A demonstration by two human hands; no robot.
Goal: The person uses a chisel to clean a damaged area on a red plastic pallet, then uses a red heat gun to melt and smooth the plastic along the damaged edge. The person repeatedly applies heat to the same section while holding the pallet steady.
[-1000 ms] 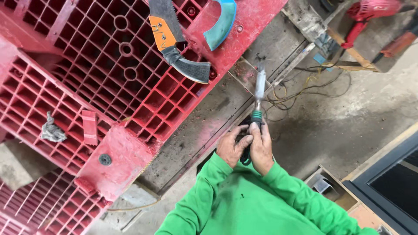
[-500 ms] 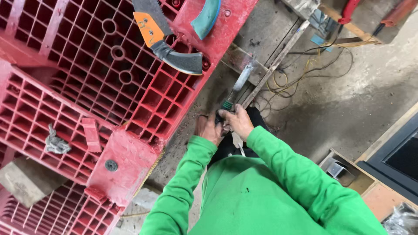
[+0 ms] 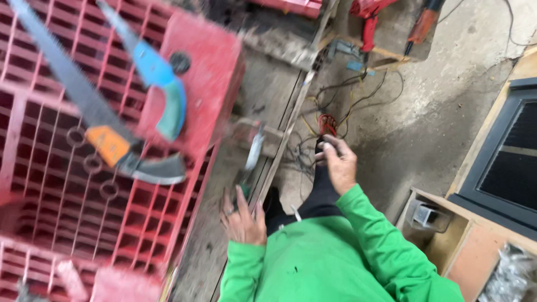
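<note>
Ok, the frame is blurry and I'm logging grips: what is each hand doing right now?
Left hand: closed around a green-handled tool with a silvery tip.
Right hand: cannot be told; blurred, nothing clearly held.

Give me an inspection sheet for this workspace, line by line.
Surface: grey concrete floor, dusty and stained; a long metal rail runs across it.
Job's things: a blurred tool with a green grip and pale metal shaft, gripped low by the left hand.
Clutter: orange-and-grey-handled hand saw and teal-handled saw, both lying on the red plastic grid pallet.
Grippers: left hand closed on the tool; right hand raised with fingers curled, contents unclear.
Cables: tangle of dark and yellow wires loose on the floor.
Surroundings: red power tools at top; dark-framed panel and wooden box at right.
</note>
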